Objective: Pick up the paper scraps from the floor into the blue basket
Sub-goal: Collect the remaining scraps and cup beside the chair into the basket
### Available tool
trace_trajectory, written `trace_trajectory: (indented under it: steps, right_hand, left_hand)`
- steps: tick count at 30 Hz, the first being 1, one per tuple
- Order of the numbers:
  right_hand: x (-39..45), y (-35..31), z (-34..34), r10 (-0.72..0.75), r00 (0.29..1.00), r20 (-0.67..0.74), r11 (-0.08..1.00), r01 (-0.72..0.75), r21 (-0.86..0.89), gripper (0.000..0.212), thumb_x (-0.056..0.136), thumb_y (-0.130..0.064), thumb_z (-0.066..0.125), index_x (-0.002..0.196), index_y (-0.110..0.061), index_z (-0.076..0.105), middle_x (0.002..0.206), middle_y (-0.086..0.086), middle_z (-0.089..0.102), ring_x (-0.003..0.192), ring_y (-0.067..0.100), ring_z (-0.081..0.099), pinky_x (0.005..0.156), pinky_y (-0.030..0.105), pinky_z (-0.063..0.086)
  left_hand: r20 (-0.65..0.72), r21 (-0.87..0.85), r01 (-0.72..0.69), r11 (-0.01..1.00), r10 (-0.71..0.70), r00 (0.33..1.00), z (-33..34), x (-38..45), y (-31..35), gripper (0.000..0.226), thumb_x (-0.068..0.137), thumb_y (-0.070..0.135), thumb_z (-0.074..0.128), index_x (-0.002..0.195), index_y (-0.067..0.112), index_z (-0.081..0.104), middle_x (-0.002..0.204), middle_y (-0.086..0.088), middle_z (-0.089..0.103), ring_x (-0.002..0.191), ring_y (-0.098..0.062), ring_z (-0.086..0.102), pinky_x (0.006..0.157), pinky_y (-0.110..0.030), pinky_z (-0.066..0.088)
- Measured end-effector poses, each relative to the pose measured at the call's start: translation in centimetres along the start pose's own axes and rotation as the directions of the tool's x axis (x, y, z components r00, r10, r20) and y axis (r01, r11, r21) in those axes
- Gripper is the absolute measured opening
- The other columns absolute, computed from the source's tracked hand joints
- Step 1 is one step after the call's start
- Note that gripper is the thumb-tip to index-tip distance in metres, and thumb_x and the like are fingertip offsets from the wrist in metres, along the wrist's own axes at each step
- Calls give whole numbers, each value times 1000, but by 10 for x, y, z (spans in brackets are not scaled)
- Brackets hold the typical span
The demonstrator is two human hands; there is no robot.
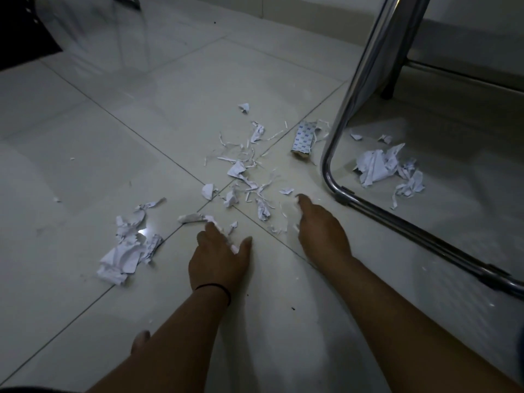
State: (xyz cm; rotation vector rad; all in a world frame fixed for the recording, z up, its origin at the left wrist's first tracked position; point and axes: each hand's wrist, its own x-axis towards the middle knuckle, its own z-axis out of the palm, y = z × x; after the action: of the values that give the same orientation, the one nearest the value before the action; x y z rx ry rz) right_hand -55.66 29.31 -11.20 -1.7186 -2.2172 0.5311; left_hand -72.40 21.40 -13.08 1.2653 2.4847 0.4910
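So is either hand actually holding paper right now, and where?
The left hand holds a crumpled scrap between thumb and fingers. The right hand is blurred over the floor; its hold cannot be told.

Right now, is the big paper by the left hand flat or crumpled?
Crumpled: the big paper lies bunched and creased on the floor, left of the left hand.

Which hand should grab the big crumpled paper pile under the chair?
The right hand, probably. It lies nearer the metal chair frame, and the big crumpled pile sits beyond it. The left hand already holds scraps.

Dim, bluish light; floor glare [143,231].
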Motion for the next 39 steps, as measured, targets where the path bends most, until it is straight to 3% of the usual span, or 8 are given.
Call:
trace_trajectory:
  steps: [5, 11, 16, 21, 26, 31, 34, 39]
  right_hand:
    - [16, -28, 16, 4, 999, -42, 1000, -4, -10, 33, 90, -21, 42, 119, -12, 54, 115, 14, 50, 99, 35, 56, 77, 37, 44]
    - [33, -35, 41, 22, 999, -32, 991, -26, -131, 67, 79, -69, 45, 114, -11, 47, 114, 10, 46, 102, 29, 49, 83, 38, 42]
    - [36, -38, 56, -79, 996, -35, 958, 67, -277, 29, 97, -36, 39, 110, -12, 50, 109, 12, 56, 97, 30, 54, 72, 36, 43]
    - [24, -38, 47, -81, 997, -19, 949, 71, -306, 8, 80, 0, 53, 86, -3, 57, 82, 16, 63, 71, 31, 62, 56, 30, 44]
    - [9, -36, 38, -123, 982, -143, 967, 86, -241, 19, 60, 9, 75, 65, 0, 59, 57, 15, 58, 40, 26, 55, 37, 21, 41]
    - [6, -37, 46, -86, 995, -41, 988, 80, -129, 8, 85, -1, 52, 90, -2, 57, 88, 17, 58, 72, 36, 62, 58, 34, 44]
    - [8, -35, 50, -29, 999, 43, 996, 32, -83, 16, 88, -8, 43, 100, -6, 53, 101, 15, 57, 86, 34, 60, 63, 31, 36]
    - [6, -29, 43, 32, 995, 91, 998, -37, 55, 6, 88, -11, 44, 87, -7, 49, 97, 16, 57, 81, 29, 54, 62, 26, 29]
  left_hand:
    - [-85, 109, -65, 992, 75, 994, 11, 2, -4, 41, 90, 51, 41, 101, 14, 54, 101, -9, 53, 85, -27, 58, 68, -37, 50]
    - [-155, 102, -197, 975, 211, 965, 21, 7, -8, 24, 94, 34, 37, 87, 18, 53, 80, -4, 59, 73, -26, 59, 60, -33, 39]
    - [-162, -28, -118, 993, 112, 980, 19, 13, -4, 40, 93, 28, 38, 132, 21, 42, 93, -8, 68, 80, -27, 64, 69, -35, 51]
    - [-163, -129, -83, 988, 62, 985, 12, 14, 2, 17, 92, 25, 39, 87, 18, 55, 83, -6, 64, 80, -29, 60, 67, -33, 46]
    - [-295, -302, 29, 953, -123, 948, -11, 42, 10, 51, 89, 54, 44, 68, 10, 57, 64, -4, 55, 66, -24, 53, 59, -27, 36]
    - [-99, -153, 263, 953, -280, 955, -26, 80, -19, 75, 84, 68, 35, 75, 0, 63, 79, -17, 61, 83, -34, 59, 64, -29, 36]
    - [3, -133, 300, 945, -302, 953, -22, 88, -27, 52, 89, 47, 46, 88, 0, 66, 98, -20, 65, 87, -34, 58, 69, -27, 35]
    - [-8, -163, 250, 954, -254, 967, -19, 78, -23, 28, 79, 29, 47, 71, 6, 60, 74, -9, 57, 70, -26, 50, 54, -26, 31]
